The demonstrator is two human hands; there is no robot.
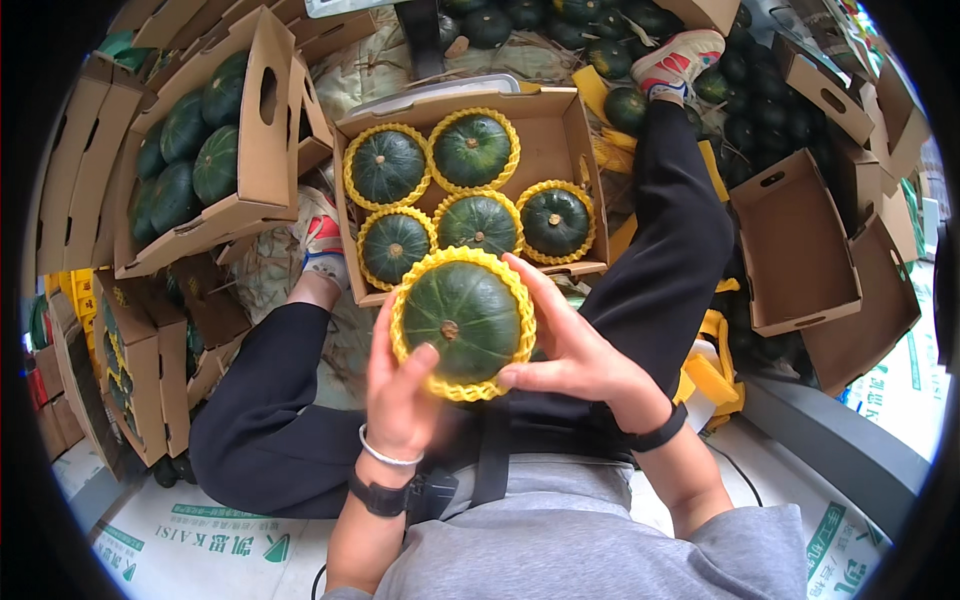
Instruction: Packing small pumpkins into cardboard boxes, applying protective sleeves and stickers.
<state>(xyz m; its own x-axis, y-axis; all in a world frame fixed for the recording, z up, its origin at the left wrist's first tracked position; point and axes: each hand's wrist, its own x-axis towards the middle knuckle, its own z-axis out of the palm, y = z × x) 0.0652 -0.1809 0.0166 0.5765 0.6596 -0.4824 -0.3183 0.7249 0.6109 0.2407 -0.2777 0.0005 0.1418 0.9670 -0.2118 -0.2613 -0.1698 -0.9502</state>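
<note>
Between my two hands is a dark green squash with a yellow foam net sleeve around its sides. My left hand holds it from the left, thumb on the lower skin near the stem. My right hand grips the sleeve's right side, with fingers above and thumb below. Just beyond stands a cardboard box holding several netted squashes, among them one at the back left, one at the back middle and one at the right. The held squash hides part of the box's front wall.
A tilted cardboard box of bare squashes stands at the left. Loose squashes lie at the back and right. Further cardboard trays rest at the right, near yellow foam nets. My legs flank the middle box.
</note>
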